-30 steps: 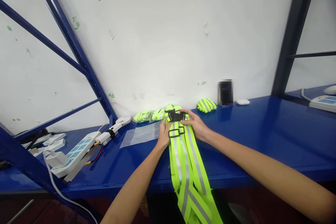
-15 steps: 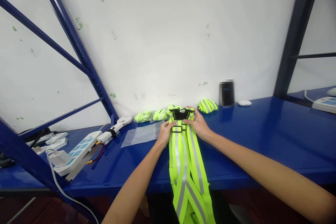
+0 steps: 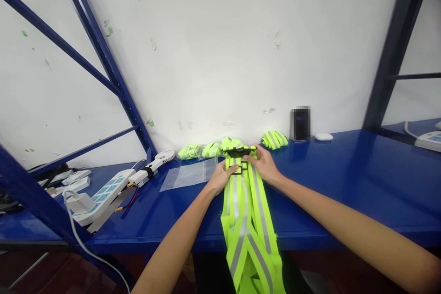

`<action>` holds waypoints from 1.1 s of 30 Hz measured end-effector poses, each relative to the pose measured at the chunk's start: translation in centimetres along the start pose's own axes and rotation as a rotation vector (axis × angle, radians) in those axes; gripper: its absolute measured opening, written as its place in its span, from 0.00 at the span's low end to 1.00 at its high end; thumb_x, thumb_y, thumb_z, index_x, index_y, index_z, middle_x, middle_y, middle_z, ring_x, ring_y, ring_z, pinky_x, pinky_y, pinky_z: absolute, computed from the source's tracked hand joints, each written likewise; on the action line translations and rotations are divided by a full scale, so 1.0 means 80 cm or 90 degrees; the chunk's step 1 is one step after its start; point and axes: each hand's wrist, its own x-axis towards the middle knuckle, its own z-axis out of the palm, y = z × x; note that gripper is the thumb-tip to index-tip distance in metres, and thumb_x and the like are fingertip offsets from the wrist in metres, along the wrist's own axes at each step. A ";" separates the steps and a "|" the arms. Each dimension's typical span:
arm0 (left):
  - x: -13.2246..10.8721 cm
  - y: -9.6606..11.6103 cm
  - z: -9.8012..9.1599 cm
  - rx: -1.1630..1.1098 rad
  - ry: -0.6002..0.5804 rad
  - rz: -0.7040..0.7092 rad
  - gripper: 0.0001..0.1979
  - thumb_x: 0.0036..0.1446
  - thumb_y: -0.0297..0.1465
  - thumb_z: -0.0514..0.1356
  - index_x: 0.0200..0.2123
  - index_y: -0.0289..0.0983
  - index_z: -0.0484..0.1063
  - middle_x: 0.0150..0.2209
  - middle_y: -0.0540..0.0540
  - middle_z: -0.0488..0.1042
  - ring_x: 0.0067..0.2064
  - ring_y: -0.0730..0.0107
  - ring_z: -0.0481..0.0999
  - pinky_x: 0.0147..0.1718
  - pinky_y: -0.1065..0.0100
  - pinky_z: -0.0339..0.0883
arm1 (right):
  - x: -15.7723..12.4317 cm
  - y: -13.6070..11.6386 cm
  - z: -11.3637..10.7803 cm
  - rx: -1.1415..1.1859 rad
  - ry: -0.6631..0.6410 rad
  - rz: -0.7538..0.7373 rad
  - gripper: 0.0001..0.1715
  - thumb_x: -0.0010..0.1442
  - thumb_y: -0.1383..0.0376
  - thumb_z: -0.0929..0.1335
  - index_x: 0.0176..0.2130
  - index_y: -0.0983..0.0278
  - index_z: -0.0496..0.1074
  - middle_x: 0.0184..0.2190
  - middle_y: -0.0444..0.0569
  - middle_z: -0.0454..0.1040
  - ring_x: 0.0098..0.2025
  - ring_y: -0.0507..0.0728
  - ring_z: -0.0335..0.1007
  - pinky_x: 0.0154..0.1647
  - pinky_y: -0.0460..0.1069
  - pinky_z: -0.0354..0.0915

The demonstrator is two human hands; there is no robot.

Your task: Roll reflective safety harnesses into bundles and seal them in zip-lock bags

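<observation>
A neon-yellow reflective strap vest (image 3: pixel 246 213) with grey stripes lies across the blue shelf (image 3: pixel 344 183) and hangs over its front edge. Its black buckle end (image 3: pixel 238 151) points at the wall. My left hand (image 3: pixel 220 175) pinches the straps at their left side, thumb on the black slider ring. My right hand (image 3: pixel 263 163) grips the straps on the right, just below the buckle. Both hands are closed on the vest.
Folded neon vests (image 3: pixel 198 150) lie along the wall, another one (image 3: pixel 274 139) to the right. A clear plastic bag (image 3: pixel 188 176) lies left of my hands. Further left are a small white fan (image 3: pixel 156 161) and a power strip (image 3: pixel 103 195) with cables. Blue rack posts (image 3: pixel 103 59) stand on both sides.
The strap bundle slid further onto the shelf toward the wall. The buckle end now lies flatter, and both hands shifted slightly with it.
</observation>
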 end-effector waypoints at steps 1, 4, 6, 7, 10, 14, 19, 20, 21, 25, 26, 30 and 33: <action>0.000 0.000 0.001 -0.016 0.007 -0.006 0.26 0.43 0.39 0.71 0.45 0.33 0.73 0.40 0.41 0.79 0.37 0.61 0.78 0.38 0.63 0.70 | 0.000 -0.001 0.000 -0.009 -0.002 0.005 0.14 0.52 0.64 0.69 0.41 0.62 0.72 0.40 0.48 0.76 0.45 0.60 0.71 0.49 0.54 0.64; -0.001 0.002 0.004 -0.061 0.035 -0.027 0.26 0.42 0.38 0.71 0.45 0.34 0.73 0.39 0.41 0.79 0.38 0.59 0.79 0.40 0.61 0.70 | -0.001 -0.004 0.001 -0.017 -0.006 0.027 0.12 0.52 0.63 0.70 0.39 0.63 0.74 0.40 0.50 0.77 0.45 0.61 0.72 0.47 0.54 0.65; -0.002 0.005 0.006 -0.076 0.043 -0.040 0.27 0.42 0.37 0.72 0.45 0.34 0.73 0.39 0.40 0.79 0.39 0.57 0.79 0.41 0.60 0.70 | -0.002 -0.005 0.001 -0.012 -0.007 0.046 0.12 0.50 0.63 0.70 0.38 0.63 0.74 0.40 0.50 0.77 0.46 0.62 0.72 0.49 0.55 0.65; -0.001 0.006 0.006 -0.078 0.043 -0.043 0.26 0.42 0.36 0.72 0.45 0.34 0.73 0.39 0.39 0.79 0.40 0.56 0.79 0.41 0.59 0.70 | -0.002 -0.006 0.001 -0.010 -0.007 0.051 0.12 0.50 0.64 0.70 0.38 0.63 0.75 0.41 0.50 0.77 0.48 0.63 0.71 0.51 0.56 0.64; 0.000 0.007 0.006 -0.062 0.043 -0.033 0.24 0.43 0.35 0.71 0.45 0.33 0.74 0.40 0.39 0.79 0.41 0.54 0.79 0.42 0.58 0.70 | -0.004 -0.010 0.000 -0.018 -0.013 0.038 0.12 0.50 0.65 0.70 0.37 0.63 0.76 0.45 0.52 0.77 0.54 0.64 0.68 0.57 0.57 0.60; 0.001 0.006 0.004 -0.014 0.086 0.018 0.23 0.42 0.33 0.70 0.43 0.33 0.75 0.40 0.41 0.79 0.40 0.55 0.78 0.41 0.59 0.70 | -0.008 -0.014 -0.001 -0.050 -0.074 -0.001 0.11 0.53 0.61 0.71 0.38 0.62 0.76 0.55 0.55 0.71 0.60 0.65 0.63 0.61 0.59 0.55; 0.002 0.008 0.003 0.021 0.154 0.058 0.22 0.42 0.33 0.69 0.42 0.34 0.76 0.37 0.43 0.80 0.39 0.56 0.78 0.40 0.60 0.71 | -0.004 -0.015 0.001 -0.067 -0.103 0.047 0.19 0.53 0.59 0.72 0.45 0.62 0.75 0.56 0.54 0.69 0.60 0.65 0.62 0.62 0.60 0.54; 0.002 0.008 0.002 0.023 0.158 0.061 0.21 0.42 0.33 0.69 0.42 0.34 0.76 0.38 0.43 0.80 0.40 0.56 0.78 0.41 0.60 0.70 | -0.002 -0.016 0.000 -0.054 -0.114 0.074 0.24 0.53 0.59 0.72 0.50 0.61 0.73 0.56 0.53 0.70 0.59 0.65 0.64 0.60 0.59 0.56; 0.002 0.007 0.001 0.026 0.161 0.064 0.21 0.42 0.33 0.69 0.42 0.34 0.76 0.39 0.43 0.79 0.41 0.55 0.78 0.41 0.60 0.70 | -0.001 -0.016 -0.001 -0.040 -0.122 0.100 0.29 0.53 0.59 0.72 0.54 0.60 0.70 0.55 0.52 0.71 0.57 0.64 0.65 0.59 0.59 0.59; 0.003 0.004 -0.002 0.066 0.162 0.062 0.20 0.42 0.31 0.69 0.42 0.34 0.76 0.39 0.42 0.79 0.42 0.54 0.77 0.43 0.58 0.69 | 0.002 -0.018 -0.010 0.008 -0.152 0.214 0.39 0.50 0.59 0.74 0.59 0.61 0.65 0.47 0.52 0.75 0.48 0.63 0.72 0.48 0.57 0.68; 0.003 0.004 -0.003 0.083 0.160 0.066 0.20 0.42 0.31 0.69 0.41 0.33 0.76 0.39 0.42 0.79 0.43 0.54 0.77 0.44 0.58 0.69 | 0.003 -0.018 -0.013 0.029 -0.162 0.249 0.41 0.50 0.59 0.74 0.60 0.62 0.64 0.44 0.52 0.77 0.44 0.62 0.74 0.44 0.57 0.70; 0.003 0.006 -0.003 0.149 0.136 0.117 0.17 0.42 0.30 0.69 0.39 0.34 0.76 0.40 0.42 0.79 0.46 0.53 0.76 0.47 0.59 0.67 | 0.005 -0.017 -0.024 0.081 -0.196 0.312 0.42 0.48 0.60 0.76 0.59 0.64 0.65 0.36 0.51 0.79 0.36 0.59 0.75 0.37 0.54 0.71; 0.003 0.009 -0.003 0.164 0.103 0.149 0.19 0.43 0.30 0.69 0.41 0.34 0.76 0.42 0.42 0.79 0.45 0.54 0.76 0.46 0.60 0.67 | 0.008 -0.018 -0.027 0.041 -0.196 0.251 0.32 0.45 0.61 0.78 0.49 0.65 0.74 0.39 0.52 0.79 0.42 0.61 0.75 0.43 0.55 0.70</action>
